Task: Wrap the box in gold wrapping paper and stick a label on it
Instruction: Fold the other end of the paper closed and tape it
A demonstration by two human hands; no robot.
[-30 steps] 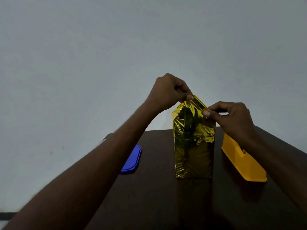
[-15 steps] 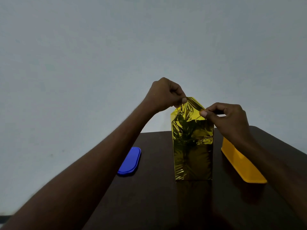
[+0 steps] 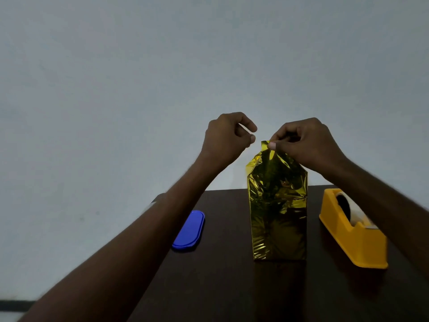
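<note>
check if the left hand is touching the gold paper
Apart. The head view shows wall between the left hand and the gold paper; only the right hand pinches its top.

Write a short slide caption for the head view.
Right hand pinches gold paper atop upright box.

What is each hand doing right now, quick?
Left hand: fingers curled, holding nothing, just beside the paper's peak.
Right hand: pinching the top of the gold wrapping paper.
</note>
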